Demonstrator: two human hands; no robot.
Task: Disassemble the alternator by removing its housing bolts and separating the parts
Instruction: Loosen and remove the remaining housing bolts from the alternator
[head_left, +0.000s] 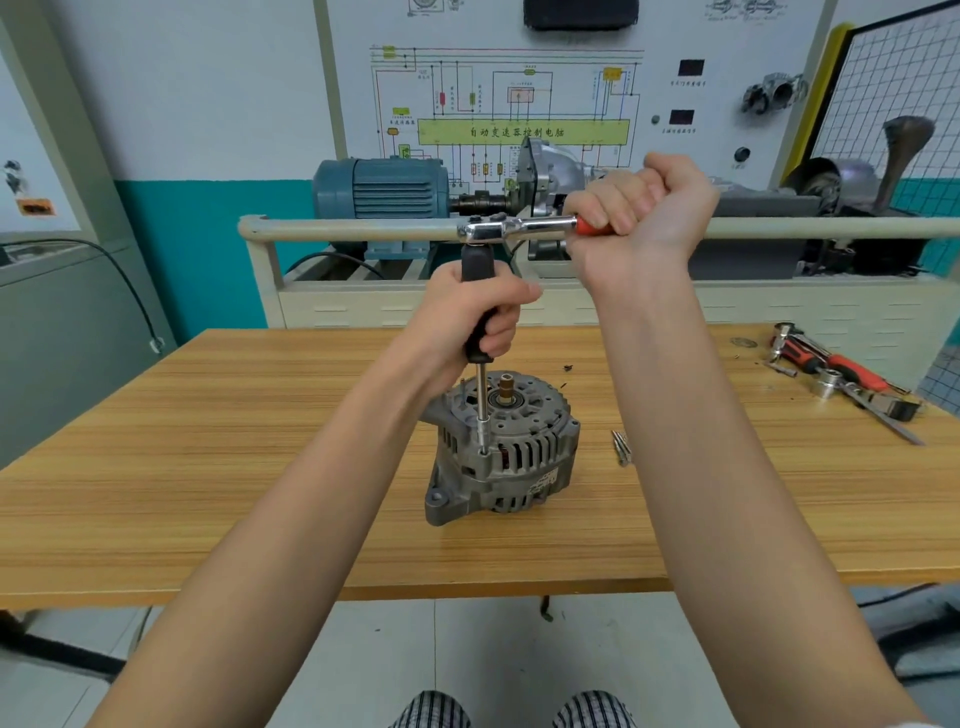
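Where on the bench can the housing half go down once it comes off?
Bare wood lies left of the alternator out to the table edge, and along the front edge below it. Right is tighter: loose bolts lie beside the housing, and the spare ratchet and sockets fill the far right corner.

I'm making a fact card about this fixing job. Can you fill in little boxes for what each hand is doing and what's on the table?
left hand: holds the black driver handle upright
right hand: grips the ratchet
driver tip: on a bolt on the alternator
alternator: stands on the wooden table
loose bolts: lying right of it
spare tools: far right
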